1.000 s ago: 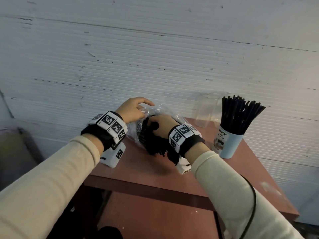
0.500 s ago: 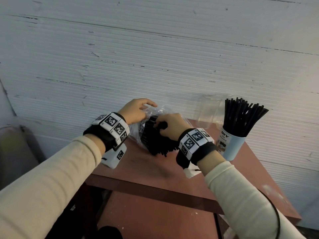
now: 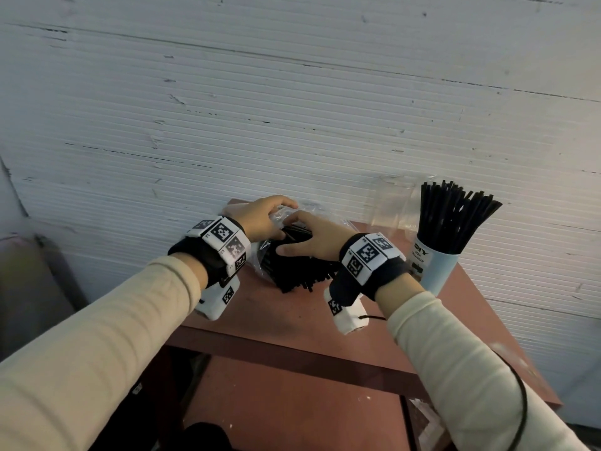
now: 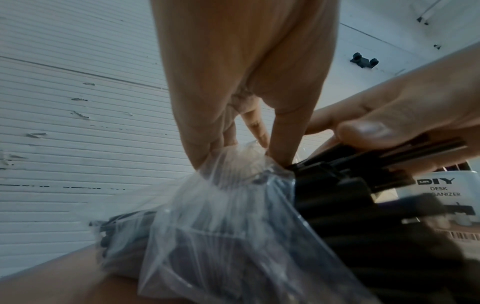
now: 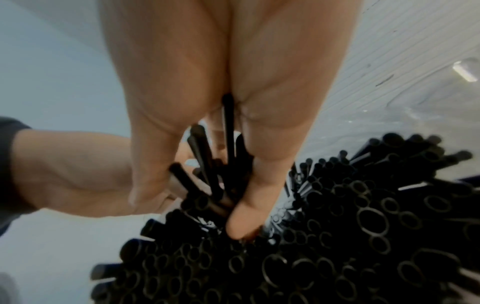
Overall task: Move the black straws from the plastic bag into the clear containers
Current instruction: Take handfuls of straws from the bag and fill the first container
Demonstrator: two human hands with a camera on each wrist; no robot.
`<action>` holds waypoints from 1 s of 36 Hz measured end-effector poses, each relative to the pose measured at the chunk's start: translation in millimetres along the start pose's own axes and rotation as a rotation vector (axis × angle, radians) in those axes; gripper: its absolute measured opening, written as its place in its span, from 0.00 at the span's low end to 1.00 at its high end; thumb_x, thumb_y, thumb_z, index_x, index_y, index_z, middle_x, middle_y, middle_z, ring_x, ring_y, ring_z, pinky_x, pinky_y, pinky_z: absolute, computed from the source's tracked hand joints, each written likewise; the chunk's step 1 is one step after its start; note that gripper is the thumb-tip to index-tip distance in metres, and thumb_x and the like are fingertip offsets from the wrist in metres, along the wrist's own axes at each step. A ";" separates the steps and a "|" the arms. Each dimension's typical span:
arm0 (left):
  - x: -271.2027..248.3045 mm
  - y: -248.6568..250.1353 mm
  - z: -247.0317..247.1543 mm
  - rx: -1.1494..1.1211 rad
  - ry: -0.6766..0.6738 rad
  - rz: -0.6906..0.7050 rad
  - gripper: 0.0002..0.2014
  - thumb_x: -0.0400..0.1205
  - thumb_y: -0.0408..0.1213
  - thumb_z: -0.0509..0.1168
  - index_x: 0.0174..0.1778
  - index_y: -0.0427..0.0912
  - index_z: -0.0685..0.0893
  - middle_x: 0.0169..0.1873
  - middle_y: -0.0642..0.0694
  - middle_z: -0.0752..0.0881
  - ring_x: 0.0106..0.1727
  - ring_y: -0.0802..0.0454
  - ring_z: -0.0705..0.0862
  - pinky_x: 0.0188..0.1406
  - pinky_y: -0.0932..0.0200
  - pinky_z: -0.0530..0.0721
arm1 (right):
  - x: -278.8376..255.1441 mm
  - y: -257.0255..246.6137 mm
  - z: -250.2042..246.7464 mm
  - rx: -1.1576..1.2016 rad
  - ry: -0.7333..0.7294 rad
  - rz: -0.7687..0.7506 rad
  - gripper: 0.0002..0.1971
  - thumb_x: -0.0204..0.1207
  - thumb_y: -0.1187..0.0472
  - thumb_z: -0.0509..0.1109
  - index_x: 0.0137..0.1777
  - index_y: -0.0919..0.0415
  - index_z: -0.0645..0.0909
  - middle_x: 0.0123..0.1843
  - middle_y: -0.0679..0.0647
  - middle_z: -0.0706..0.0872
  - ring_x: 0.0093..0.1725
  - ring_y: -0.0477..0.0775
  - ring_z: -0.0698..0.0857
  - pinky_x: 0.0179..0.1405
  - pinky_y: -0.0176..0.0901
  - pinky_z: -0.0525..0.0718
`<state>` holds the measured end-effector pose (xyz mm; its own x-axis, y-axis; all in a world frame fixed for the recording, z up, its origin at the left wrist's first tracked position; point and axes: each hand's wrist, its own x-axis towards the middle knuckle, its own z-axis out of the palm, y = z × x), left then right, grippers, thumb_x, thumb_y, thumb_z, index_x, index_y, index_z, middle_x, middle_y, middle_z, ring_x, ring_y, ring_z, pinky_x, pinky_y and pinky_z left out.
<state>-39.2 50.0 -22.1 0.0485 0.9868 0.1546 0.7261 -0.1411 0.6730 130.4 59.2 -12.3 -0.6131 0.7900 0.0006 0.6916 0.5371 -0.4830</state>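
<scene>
Lying on the desk [image 3: 292,320], the black straws [image 3: 297,271] point their open ends toward you, long axis running away into the plastic bag [image 4: 221,226]. Your right hand [image 3: 313,239] is nearer — fingers pinching a few straws; your left hand [image 3: 260,219] pinches the bag's mouth. The clear containers [image 3: 392,203] stand off to your right — draw that way.

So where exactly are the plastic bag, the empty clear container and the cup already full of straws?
plastic bag [image 4: 233,236]: left wrist view, on its crinkled clear side.
empty clear container [image 3: 392,203]: head view, on its see-through wall.
cup full of straws [image 3: 434,270]: head view, on its pale blue side.
</scene>
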 end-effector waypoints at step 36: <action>-5.9 -10.9 -12.0 -0.114 -0.040 0.155 0.31 0.77 0.18 0.67 0.68 0.56 0.78 0.76 0.50 0.76 0.80 0.56 0.68 0.69 0.64 0.70 | -17.7 16.1 -14.7 0.108 0.136 -0.019 0.11 0.72 0.67 0.74 0.50 0.52 0.89 0.39 0.44 0.89 0.33 0.44 0.90 0.32 0.27 0.83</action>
<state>-55.6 44.8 -21.7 0.1829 0.9545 0.2354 0.6255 -0.2977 0.7212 158.0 58.2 -7.2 -0.5634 0.8165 0.1262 0.6306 0.5237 -0.5728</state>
